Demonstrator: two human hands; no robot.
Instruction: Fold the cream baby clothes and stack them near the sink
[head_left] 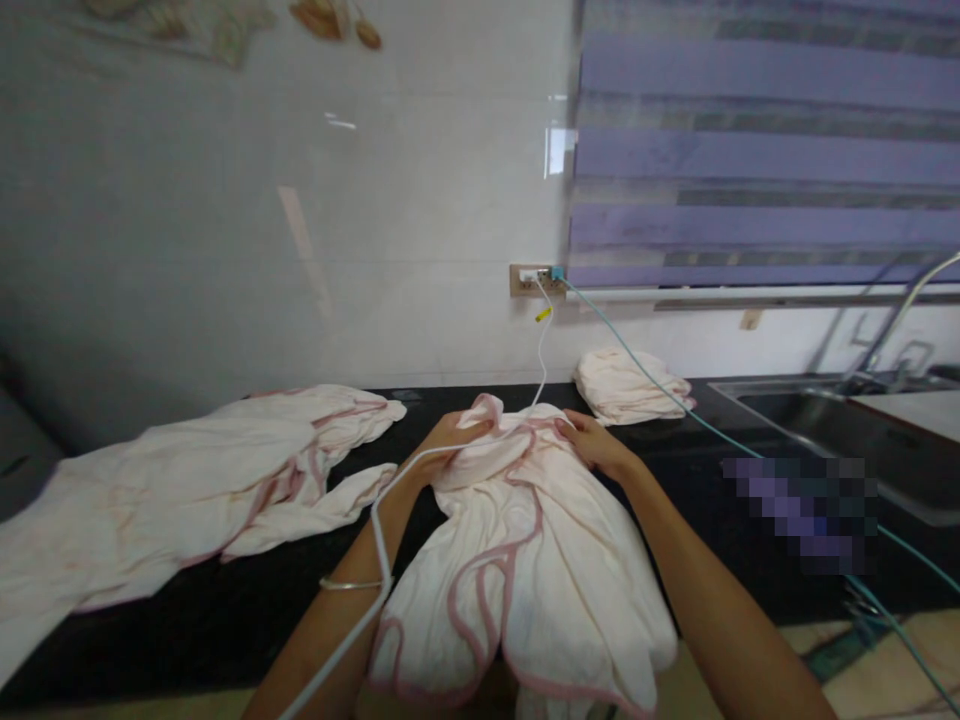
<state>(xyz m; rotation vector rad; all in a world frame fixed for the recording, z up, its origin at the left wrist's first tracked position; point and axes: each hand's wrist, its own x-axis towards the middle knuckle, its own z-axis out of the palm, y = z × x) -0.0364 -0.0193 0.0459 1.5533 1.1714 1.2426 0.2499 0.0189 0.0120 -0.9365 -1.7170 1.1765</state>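
Now both hands' grip closed on towel (517,540), black counter (187,610), tiled wall (300,250)

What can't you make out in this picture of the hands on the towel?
Head view:
- Left hand and right hand: fingertips buried in the cream towel, so the grip is unclear.
- Item on the black counter: pixelated patch hides it.
- Sink: cut off by the right edge.
- Wall socket: too small to read the plugs.

Beside the sink (840,425) set into the dark bench (187,610) lies a folded cloth (626,385), with a wall socket (534,279) above it and a spread pile of cloths (187,480) far left
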